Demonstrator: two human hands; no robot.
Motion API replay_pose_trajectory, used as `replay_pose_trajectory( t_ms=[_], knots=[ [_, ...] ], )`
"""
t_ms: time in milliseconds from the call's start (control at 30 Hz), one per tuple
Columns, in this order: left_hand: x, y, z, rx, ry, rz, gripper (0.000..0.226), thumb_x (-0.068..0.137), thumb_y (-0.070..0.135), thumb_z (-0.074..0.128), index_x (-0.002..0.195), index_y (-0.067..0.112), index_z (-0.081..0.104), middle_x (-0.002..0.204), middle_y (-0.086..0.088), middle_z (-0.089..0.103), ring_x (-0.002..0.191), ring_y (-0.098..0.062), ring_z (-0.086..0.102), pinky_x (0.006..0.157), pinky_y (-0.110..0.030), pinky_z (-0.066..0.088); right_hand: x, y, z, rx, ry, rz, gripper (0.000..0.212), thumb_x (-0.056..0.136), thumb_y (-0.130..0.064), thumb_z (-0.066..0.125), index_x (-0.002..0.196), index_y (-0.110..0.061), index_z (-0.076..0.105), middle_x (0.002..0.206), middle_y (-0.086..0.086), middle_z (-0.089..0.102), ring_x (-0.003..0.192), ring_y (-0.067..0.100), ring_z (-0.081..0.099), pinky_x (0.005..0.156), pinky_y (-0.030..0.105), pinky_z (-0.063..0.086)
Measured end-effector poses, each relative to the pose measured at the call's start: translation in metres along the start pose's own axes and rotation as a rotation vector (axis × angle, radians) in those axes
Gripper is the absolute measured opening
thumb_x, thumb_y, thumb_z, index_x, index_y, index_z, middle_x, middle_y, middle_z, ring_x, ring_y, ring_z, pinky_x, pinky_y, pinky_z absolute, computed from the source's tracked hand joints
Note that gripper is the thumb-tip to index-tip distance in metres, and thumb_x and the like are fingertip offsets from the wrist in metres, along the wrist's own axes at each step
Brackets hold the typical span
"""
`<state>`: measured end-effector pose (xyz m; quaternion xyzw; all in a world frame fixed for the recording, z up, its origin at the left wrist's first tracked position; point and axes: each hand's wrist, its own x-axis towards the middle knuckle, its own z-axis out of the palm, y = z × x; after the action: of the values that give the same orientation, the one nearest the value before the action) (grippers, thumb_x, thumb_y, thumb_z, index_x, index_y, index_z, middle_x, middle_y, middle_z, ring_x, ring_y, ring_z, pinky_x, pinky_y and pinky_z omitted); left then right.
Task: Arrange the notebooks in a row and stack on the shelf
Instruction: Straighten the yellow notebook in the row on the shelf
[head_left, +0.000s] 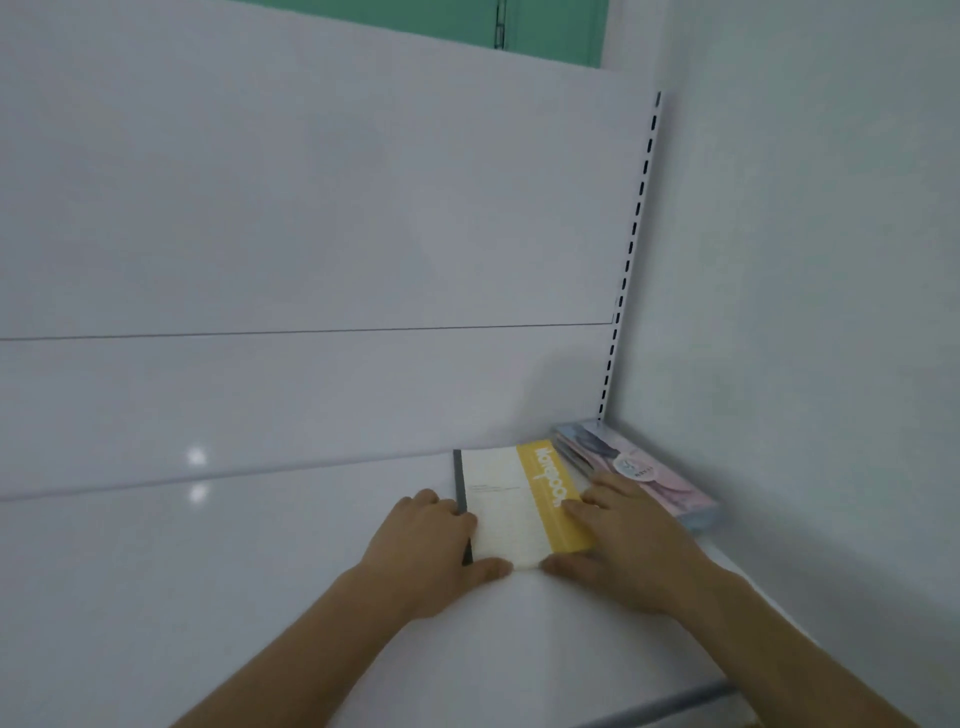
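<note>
A white notebook (498, 493) with a yellow band and a dark grey spine lies flat on the white shelf (234, 571), its far edge against the back panel. My left hand (431, 551) rests on its left side over the spine, thumb at the near edge. My right hand (623, 540) lies flat on its right side, fingers across the yellow band. To the right, a stack of pastel pink and blue notebooks (639, 473) sits in the shelf's back right corner, close beside the white notebook.
The white back panel (311, 260) rises behind the shelf and a pale side wall (805, 312) closes it on the right, with a slotted upright (631, 249) in the corner. The shelf's grey front edge (691, 699) shows at the lower right.
</note>
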<state>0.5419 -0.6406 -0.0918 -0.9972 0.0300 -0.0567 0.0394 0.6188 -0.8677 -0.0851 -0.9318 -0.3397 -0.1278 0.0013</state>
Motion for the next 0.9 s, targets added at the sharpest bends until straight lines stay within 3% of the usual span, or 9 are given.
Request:
replay_pose_trajectory(
  t_ms=[133, 267, 500, 700, 900],
  knots=[
    [0.009, 0.007, 0.003, -0.038, -0.038, -0.056, 0.054, 0.087, 0.076, 0.038, 0.092, 0.024, 0.052, 0.102, 0.000, 0.059, 0.105, -0.022, 0.049, 0.089, -0.036, 0.041, 0.008, 0.018, 0.010, 0.021, -0.039, -0.051, 0.098, 0.066, -0.094, 0.014, 0.121, -0.027, 0.060, 0.113, -0.004, 0.056, 0.121, 0.017, 0.037, 0.105, 0.035, 0.033],
    [0.015, 0.006, 0.002, -0.148, -0.108, -0.065, 0.053, 0.090, 0.067, 0.045, 0.105, 0.018, 0.057, 0.109, -0.001, 0.057, 0.109, -0.023, 0.049, 0.093, -0.038, 0.044, 0.021, 0.026, 0.009, -0.002, -0.046, -0.127, 0.084, 0.069, -0.085, 0.020, 0.107, -0.025, 0.064, 0.105, -0.002, 0.059, 0.114, 0.019, 0.043, 0.099, 0.035, 0.037],
    [0.019, 0.003, 0.004, -0.142, -0.042, -0.055, 0.053, 0.088, 0.067, 0.045, 0.107, 0.021, 0.061, 0.106, 0.003, 0.061, 0.102, -0.019, 0.056, 0.087, -0.038, 0.048, 0.031, 0.034, 0.009, -0.003, -0.096, -0.105, 0.088, 0.063, -0.086, 0.022, 0.108, -0.025, 0.066, 0.104, -0.001, 0.063, 0.113, 0.018, 0.042, 0.097, 0.038, 0.039],
    [0.015, -0.008, 0.009, -0.257, -0.064, -0.026, 0.054, 0.086, 0.068, 0.047, 0.118, 0.026, 0.059, 0.114, 0.007, 0.059, 0.109, -0.014, 0.053, 0.093, -0.038, 0.048, 0.037, 0.040, 0.009, 0.050, -0.166, -0.151, 0.057, 0.076, -0.076, 0.040, 0.089, -0.025, 0.061, 0.090, -0.003, 0.060, 0.107, 0.014, 0.043, 0.089, 0.033, 0.041],
    [0.019, -0.006, 0.009, -0.247, -0.070, -0.040, 0.052, 0.087, 0.065, 0.047, 0.117, 0.024, 0.060, 0.111, 0.006, 0.060, 0.109, -0.015, 0.053, 0.092, -0.037, 0.048, 0.039, 0.043, 0.014, -0.076, -0.085, -0.233, 0.069, 0.075, -0.079, 0.023, 0.090, -0.026, 0.064, 0.092, -0.003, 0.064, 0.100, 0.017, 0.046, 0.091, 0.032, 0.037]
  ],
)
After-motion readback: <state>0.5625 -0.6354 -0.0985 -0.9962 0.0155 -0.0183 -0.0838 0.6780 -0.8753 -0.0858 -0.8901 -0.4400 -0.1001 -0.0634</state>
